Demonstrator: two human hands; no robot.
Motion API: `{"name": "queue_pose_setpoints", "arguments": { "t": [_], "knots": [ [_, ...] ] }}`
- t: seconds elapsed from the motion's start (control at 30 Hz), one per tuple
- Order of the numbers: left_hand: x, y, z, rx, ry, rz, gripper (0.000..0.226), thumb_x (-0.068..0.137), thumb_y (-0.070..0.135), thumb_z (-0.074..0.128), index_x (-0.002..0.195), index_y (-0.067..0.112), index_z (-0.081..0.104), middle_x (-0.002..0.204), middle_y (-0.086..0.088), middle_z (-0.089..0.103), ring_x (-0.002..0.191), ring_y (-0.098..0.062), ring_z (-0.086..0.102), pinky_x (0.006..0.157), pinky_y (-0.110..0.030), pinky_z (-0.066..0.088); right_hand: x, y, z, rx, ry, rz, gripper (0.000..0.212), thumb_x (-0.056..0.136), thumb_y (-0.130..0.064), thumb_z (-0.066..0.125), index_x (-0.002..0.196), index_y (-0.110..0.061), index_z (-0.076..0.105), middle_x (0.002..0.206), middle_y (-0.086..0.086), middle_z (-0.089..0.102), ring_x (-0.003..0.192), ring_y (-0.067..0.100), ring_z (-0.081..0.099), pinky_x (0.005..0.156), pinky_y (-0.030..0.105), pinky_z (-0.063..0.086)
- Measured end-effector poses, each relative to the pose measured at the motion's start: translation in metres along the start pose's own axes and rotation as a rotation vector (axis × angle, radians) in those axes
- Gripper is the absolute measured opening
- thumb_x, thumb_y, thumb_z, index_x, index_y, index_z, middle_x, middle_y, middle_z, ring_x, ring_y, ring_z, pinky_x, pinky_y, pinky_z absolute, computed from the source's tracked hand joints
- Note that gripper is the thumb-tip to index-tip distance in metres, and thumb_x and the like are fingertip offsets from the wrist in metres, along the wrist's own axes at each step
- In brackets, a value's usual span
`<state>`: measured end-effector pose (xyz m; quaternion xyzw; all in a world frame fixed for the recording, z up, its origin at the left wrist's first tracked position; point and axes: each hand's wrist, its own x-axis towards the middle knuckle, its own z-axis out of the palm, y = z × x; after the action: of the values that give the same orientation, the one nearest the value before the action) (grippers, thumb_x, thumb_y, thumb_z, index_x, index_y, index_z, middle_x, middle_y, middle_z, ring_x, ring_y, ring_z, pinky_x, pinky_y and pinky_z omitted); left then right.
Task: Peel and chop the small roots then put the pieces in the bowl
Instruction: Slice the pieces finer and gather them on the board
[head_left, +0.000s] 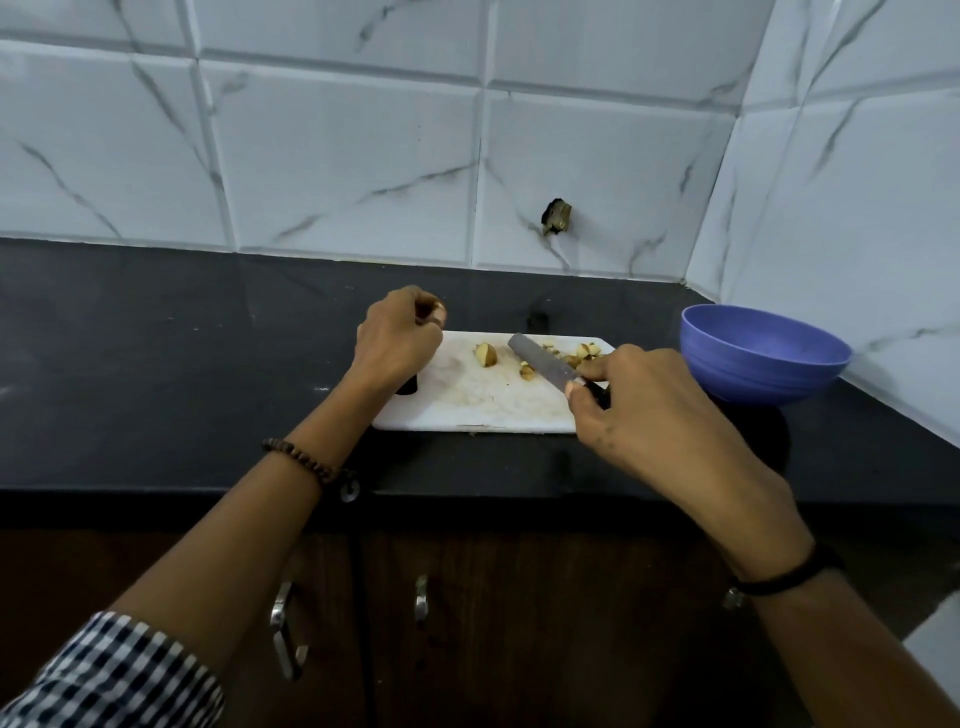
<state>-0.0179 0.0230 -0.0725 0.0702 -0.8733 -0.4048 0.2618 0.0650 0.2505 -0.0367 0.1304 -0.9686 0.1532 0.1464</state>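
Head view: right grip (639, 405) clasps knife (540, 361) beside root pieces (485, 354); left grip (400, 343) pinches a small root (429, 310).

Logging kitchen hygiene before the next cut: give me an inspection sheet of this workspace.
Surface: black counter; stained white chopping board lies on it.
Job's things: chopped root pieces scattered on the board; purple bowl to its right, no pieces visible inside.
Clutter: dark patch at the board's left edge, unidentifiable.
Grips: left hand pinches a small root; right hand holds the knife, blade over the board.
Cables: nothing seen.
Surroundings: tiled wall with a damaged spot; cabinet doors below.
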Motion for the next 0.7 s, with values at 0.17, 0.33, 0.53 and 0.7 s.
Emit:
{"name": "queue_pose_setpoints", "arguments": {
  "t": [0.17, 0.33, 0.53, 0.7],
  "knots": [
    [0.003, -0.003, -0.001, -0.065, 0.053, -0.036, 0.02, 0.095, 0.016, 0.059, 0.113, 0.017, 0.067, 0.111, 0.0, 0.067, 0.099, -0.016, 0.063, 0.093, -0.039, 0.054, 0.003, -0.012, 0.015, -0.003, -0.06, 0.004, 0.032, 0.097, -0.036, 0.05, 0.119, -0.018, 0.064, 0.092, 0.005, 0.056, 0.073, 0.018, 0.06, 0.062, 0.034, 0.053],
    [0.005, -0.005, -0.001, -0.065, 0.085, -0.043, 0.019, 0.094, 0.016, 0.06, 0.111, 0.017, 0.067, 0.105, 0.003, 0.067, 0.097, -0.016, 0.064, 0.09, -0.041, 0.055, -0.006, -0.023, 0.014, 0.001, -0.072, -0.022, 0.032, 0.097, -0.038, 0.048, 0.118, -0.02, 0.064, 0.097, 0.006, 0.056, 0.074, 0.018, 0.056, 0.055, 0.026, 0.042],
    [0.002, -0.004, -0.002, -0.058, 0.089, -0.047, 0.019, 0.093, 0.018, 0.063, 0.112, 0.015, 0.067, 0.108, -0.001, 0.068, 0.098, -0.017, 0.064, 0.092, -0.04, 0.055, -0.004, -0.047, 0.019, 0.054, -0.102, -0.045, 0.027, 0.098, -0.032, 0.051, 0.113, -0.014, 0.064, 0.096, 0.006, 0.055, 0.075, 0.019, 0.055, 0.055, 0.027, 0.037],
    [0.002, -0.004, -0.002, -0.049, 0.079, -0.017, 0.016, 0.093, 0.013, 0.061, 0.108, 0.015, 0.066, 0.1, 0.004, 0.066, 0.087, -0.012, 0.065, 0.085, -0.029, 0.053, 0.008, -0.063, 0.029, 0.086, -0.156, -0.051, 0.027, 0.097, -0.028, 0.054, 0.117, -0.013, 0.064, 0.097, 0.008, 0.056, 0.075, 0.02, 0.055, 0.053, 0.027, 0.035]
  ]
}}
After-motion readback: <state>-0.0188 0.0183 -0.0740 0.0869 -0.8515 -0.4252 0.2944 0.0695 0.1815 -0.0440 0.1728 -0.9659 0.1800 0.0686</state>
